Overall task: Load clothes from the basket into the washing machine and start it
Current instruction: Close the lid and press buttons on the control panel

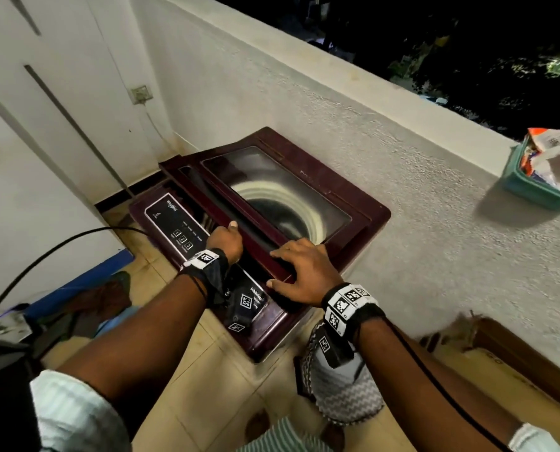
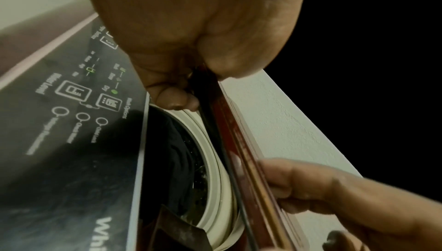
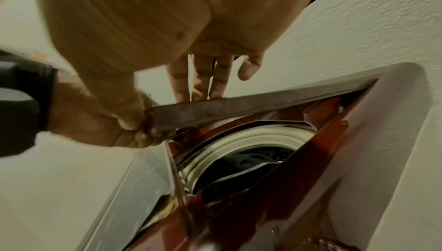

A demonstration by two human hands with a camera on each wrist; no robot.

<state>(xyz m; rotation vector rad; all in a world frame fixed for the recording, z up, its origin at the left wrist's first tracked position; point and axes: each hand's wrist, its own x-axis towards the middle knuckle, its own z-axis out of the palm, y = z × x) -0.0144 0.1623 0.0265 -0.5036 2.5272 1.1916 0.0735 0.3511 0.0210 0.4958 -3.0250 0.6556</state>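
A maroon top-loading washing machine (image 1: 370,220) stands in the corner against the parapet. Its glass lid (image 1: 272,187) is tilted a little above the opening. My left hand (image 1: 228,238) grips the lid's front edge, thumb on top and fingers curled underneath (image 2: 177,100). My right hand (image 1: 301,272) rests on the same edge further right, fingers straight (image 3: 198,77) across the top. Dark clothes (image 3: 246,162) lie inside the drum (image 2: 215,160). The control panel (image 2: 71,103) beside my left hand shows small green lights. A blue basket (image 1: 76,285) with clothes sits on the floor at the left.
A green tub (image 1: 533,187) of packets sits on the parapet ledge at the right. A cardboard box (image 1: 507,357) lies against the wall at the lower right, and a grey patterned bag (image 1: 347,393) stands beside the machine. A black cable (image 1: 43,256) crosses the left.
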